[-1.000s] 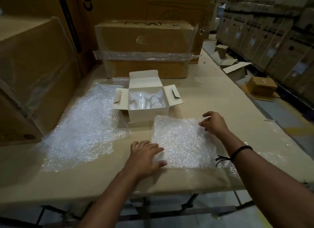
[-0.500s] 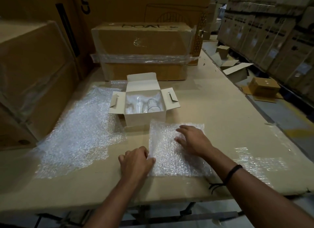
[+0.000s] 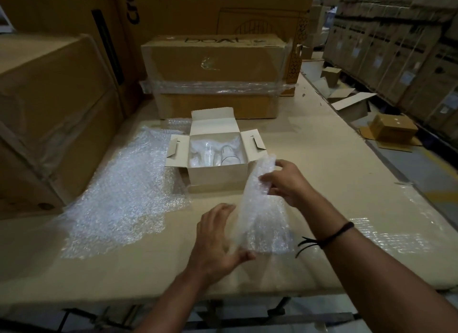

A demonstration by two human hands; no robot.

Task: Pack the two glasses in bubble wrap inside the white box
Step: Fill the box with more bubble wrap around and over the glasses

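Bubble wrap sheet (image 3: pixel 257 208): now lifted off table (image 3: pixel 322 171). I see right hand (image 3: pixel 290 184) pinching it; left hand (image 3: pixel 215 241) spread, thumb touching.

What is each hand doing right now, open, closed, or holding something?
Left hand: against the bubble wrap sheet's lower edge; grip cannot be told.
Right hand: pinches the sheet's upper end.

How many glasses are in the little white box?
2. The left glass sits near the middle of the white box. The right glass is next to it. Soft wrapping lines the box and could hide something small.
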